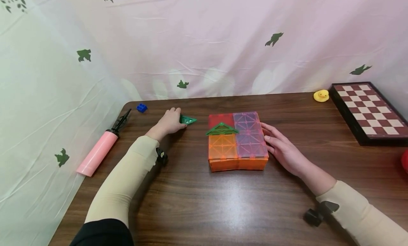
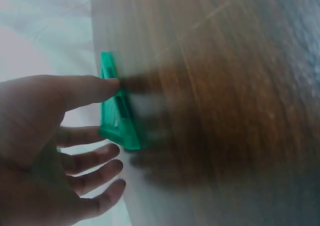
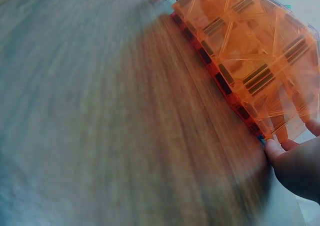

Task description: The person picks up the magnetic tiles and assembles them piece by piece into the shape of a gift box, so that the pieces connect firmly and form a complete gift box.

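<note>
Bare tabletop (image 1: 204, 210) before tile stack (image 1: 237, 141)

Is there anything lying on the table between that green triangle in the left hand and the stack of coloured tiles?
Nothing visible. Bare wooden table lies between the green triangle tile held by the left hand and the tile stack.

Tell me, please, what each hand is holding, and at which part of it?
The left hand pinches a green triangle tile at its edge. The right hand holds nothing; its straight fingers rest against the right side of the tile stack.
</note>
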Available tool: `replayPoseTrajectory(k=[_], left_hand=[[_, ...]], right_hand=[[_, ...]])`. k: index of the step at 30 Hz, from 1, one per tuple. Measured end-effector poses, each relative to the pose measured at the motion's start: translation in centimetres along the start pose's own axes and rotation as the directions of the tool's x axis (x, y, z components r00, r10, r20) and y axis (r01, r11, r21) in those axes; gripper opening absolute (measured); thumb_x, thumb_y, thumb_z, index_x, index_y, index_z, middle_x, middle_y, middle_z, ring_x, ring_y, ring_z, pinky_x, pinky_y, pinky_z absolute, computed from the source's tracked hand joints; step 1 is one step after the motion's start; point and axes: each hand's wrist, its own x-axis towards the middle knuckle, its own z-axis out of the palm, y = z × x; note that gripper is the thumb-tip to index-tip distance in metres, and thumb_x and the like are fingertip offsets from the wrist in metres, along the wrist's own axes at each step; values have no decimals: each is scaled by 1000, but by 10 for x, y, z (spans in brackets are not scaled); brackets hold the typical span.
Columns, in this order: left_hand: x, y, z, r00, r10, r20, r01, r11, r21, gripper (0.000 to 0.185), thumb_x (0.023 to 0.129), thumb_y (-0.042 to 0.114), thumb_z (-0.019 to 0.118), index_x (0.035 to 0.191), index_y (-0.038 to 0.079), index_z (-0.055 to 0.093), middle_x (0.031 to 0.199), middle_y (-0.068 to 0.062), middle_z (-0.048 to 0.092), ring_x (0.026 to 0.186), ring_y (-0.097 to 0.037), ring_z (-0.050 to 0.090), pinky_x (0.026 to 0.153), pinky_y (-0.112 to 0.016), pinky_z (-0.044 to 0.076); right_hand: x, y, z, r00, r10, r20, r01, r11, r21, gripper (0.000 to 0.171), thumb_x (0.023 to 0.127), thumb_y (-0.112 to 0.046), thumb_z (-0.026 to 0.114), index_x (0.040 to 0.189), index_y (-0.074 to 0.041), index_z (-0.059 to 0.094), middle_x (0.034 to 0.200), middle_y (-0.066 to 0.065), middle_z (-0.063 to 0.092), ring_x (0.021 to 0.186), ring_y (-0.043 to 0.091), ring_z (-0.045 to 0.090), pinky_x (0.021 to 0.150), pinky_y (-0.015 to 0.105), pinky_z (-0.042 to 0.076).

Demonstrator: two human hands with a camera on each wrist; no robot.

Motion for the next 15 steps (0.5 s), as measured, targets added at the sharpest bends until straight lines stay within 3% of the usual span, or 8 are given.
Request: replayPoseTrajectory(k=[5,9,15], left_hand=[[-3,3,-4,999,3,-51,-11,990,-143,45,96,16,73,128,-1,47,113,-23,61,102,-36,61,85,-47,50],[-6,8,-10,996,22,-83,-39,977,-210,29,97,6,69,121,1,52,106,-18,60,91,-32,62,77,-43,50],[-10,19,-27,987,48,-155,-95,947,-306,16,98,5,67,112,0,61,105,-15,63,95,-28,61,82,-41,52]], right_hand=[[0,0,0,1000,-8,4,8,1000,-3,57,112,-29,38,164,-17,19,166,16,10,136,5,40,105,18,40],[-1,0,0,1000,-7,3,7,1000,-6,58,112,-30,39,164,-18,18,167,16,10,136,5,40,105,18,40],[-1,0,0,1000,-7,9,7,1000,6,58,112,-30,39,164,-18,18,167,15,10,136,4,41,105,18,40]])
